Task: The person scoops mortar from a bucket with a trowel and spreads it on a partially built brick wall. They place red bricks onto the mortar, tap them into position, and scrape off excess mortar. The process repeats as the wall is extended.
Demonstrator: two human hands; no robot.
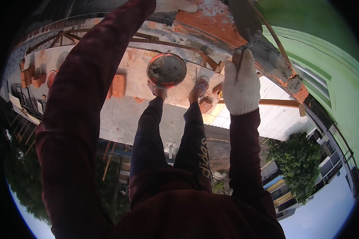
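My right hand (242,87), in a white knitted glove, is wrapped round the handle of a trowel (247,24). The trowel's grey blade points away from me, along the right end of an orange brick (207,23) on the wall top. At the upper edge my left hand (175,5), also gloved in white, shows only in part. Its visible fingers stretch out to the right, beside the brick's far left corner; whether they touch it I cannot tell. Grey mortar (267,51) lies along the wall to the right of the trowel.
A round pan of mortar (166,71) stands by my feet on the concrete ledge. Loose bricks (118,85) and a brick stack (28,76) lie to the left. Wooden beams (167,42) run below the wall. On the right rises a green wall (323,51). Far below are trees (297,167).
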